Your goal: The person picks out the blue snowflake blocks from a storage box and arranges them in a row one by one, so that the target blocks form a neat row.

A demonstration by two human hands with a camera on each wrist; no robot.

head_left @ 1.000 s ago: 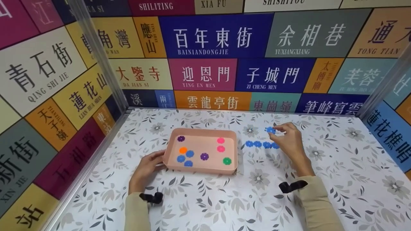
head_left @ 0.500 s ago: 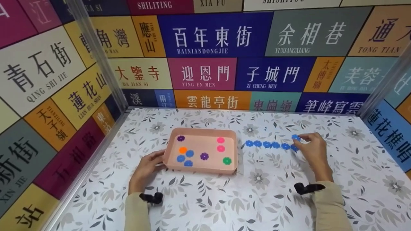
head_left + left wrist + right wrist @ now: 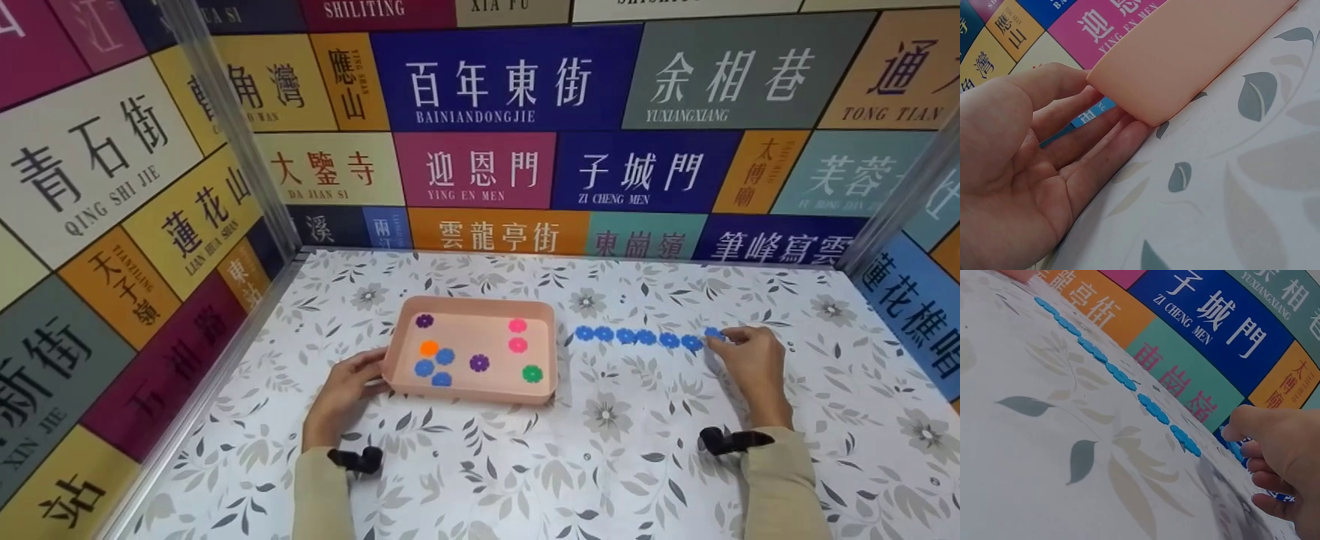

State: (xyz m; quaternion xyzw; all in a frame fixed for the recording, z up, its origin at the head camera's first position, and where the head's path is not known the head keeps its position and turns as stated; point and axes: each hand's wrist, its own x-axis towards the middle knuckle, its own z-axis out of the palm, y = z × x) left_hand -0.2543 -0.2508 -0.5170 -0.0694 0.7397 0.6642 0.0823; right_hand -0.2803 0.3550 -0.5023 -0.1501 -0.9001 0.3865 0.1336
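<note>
My right hand (image 3: 754, 367) pinches a blue flower-shaped piece (image 3: 714, 333) between thumb and fingertips, at the right end of a row of several matching blue pieces (image 3: 647, 337). In the right wrist view the held piece (image 3: 1233, 446) is tilted and partly hidden by the fingers, while the row pieces (image 3: 1153, 408) lie flat on the table. My left hand (image 3: 341, 394) rests by the left side of a pink tray (image 3: 480, 394), its extended fingers touching the wall and rim. The left wrist view has those fingertips right against the tray's corner (image 3: 1151, 79).
Inside the tray lie purple (image 3: 479, 363), orange (image 3: 429, 348), green (image 3: 532, 373), pink (image 3: 517, 325) and blue (image 3: 445, 356) flower pieces. A floral cloth (image 3: 525, 472) covers the table. Patterned walls (image 3: 480, 172) with lettering close off the back and sides.
My right hand has moved to the right along the row and lowered a blue flower piece toward its right end. The left hand and the tray stay in place.
</note>
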